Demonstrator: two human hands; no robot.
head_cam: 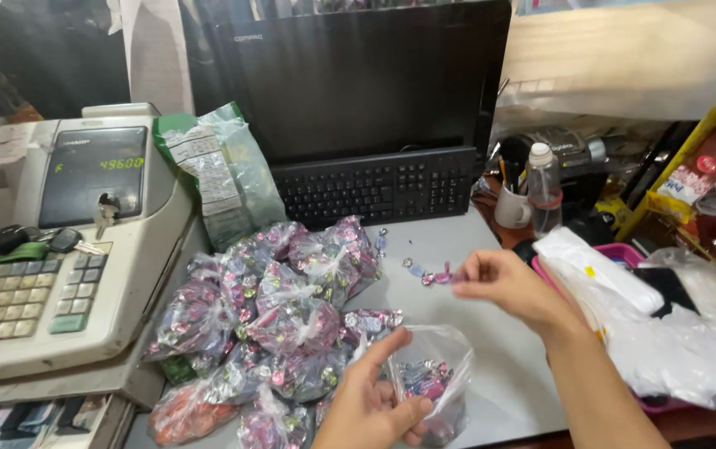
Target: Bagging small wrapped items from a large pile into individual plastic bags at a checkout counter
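Dark monitor (358,75) at back, green-digit register display (92,170) left, green labelled bag (225,170) between, knotted clear candy bags (279,320) in front.

A grey worktop (499,366) carries a cash register (50,249), with a keyboard (375,187) under a dark monitor (358,75) behind.

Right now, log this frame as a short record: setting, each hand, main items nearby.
setting: grey counter with cash register, black monitor and keyboard
left hand: holds open a small clear bag with a few wrapped candies inside
right hand: pinches a purple wrapped candy above the counter
nearby: pile of tied candy bags; loose candies; stack of plastic bags; spray bottle
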